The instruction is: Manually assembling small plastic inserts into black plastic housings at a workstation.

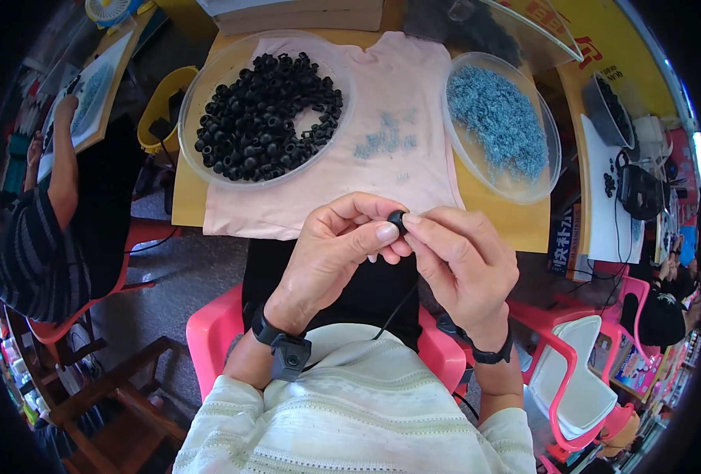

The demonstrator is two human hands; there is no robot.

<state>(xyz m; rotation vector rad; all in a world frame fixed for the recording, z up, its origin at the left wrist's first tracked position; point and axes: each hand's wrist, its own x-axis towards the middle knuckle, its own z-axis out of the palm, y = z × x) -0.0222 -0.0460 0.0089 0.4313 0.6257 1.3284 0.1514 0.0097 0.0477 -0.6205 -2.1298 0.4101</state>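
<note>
The left hand point(331, 246) and right hand point(471, 257) pinched one small black piece point(398, 222) between thumbs and fingers, held up by the pink cloth's point(307, 209) near edge, its handling seemingly unfinished. Many black rings point(254, 118) lay in one bowl point(307, 125) and blue bits point(497, 122) in a second bowl point(553, 141), with blue scraps point(386, 141) on the cloth; which were finished could not be told.

The yellow table point(189, 189) carries a pink cloth point(350, 186)
</note>
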